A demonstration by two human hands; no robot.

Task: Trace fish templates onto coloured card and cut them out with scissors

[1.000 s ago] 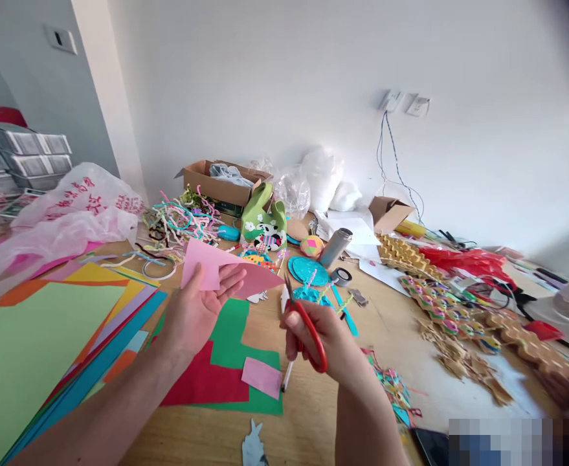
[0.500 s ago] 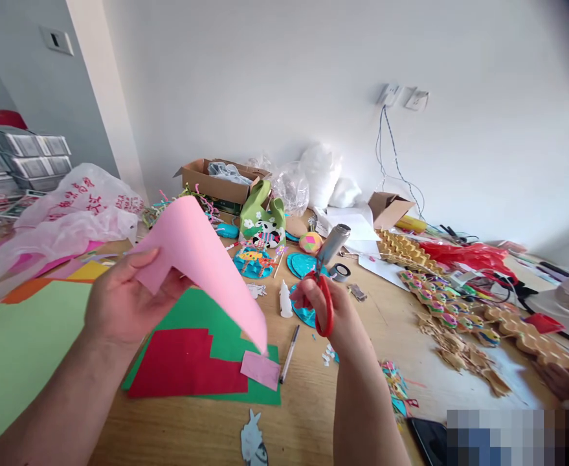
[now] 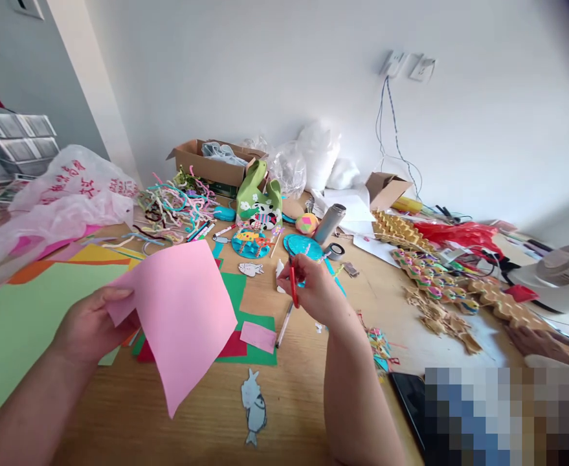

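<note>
My left hand (image 3: pixel 92 323) pinches a sheet of pink paper (image 3: pixel 182 317) by its left corner. The sheet hangs in the air, slightly curved, over the left half of the table. In my right hand (image 3: pixel 316 285) are red-handled scissors (image 3: pixel 293 281), blades pointing up and away, apart from the paper. Beneath the pink sheet lie green paper (image 3: pixel 259 356) and red paper (image 3: pixel 233 345), partly covered. A small pink paper piece (image 3: pixel 258 337) rests on the green one, with a pen (image 3: pixel 284 325) beside it. Nearer to me lies a paper fish cutout (image 3: pixel 255 411).
A white glue bottle (image 3: pixel 279 275) and a steel flask (image 3: pixel 330 222) stand beyond my right hand. Pipe cleaners (image 3: pixel 172 204) lie behind the pink sheet. A phone (image 3: pixel 408 404) sits at front right; another person's hand (image 3: pixel 539 343) rests at far right.
The pink sheet has turned to show its broad face and swung lower. My right hand has moved left and rotated, bringing the scissors closer to the paper. The view has shifted slightly.
</note>
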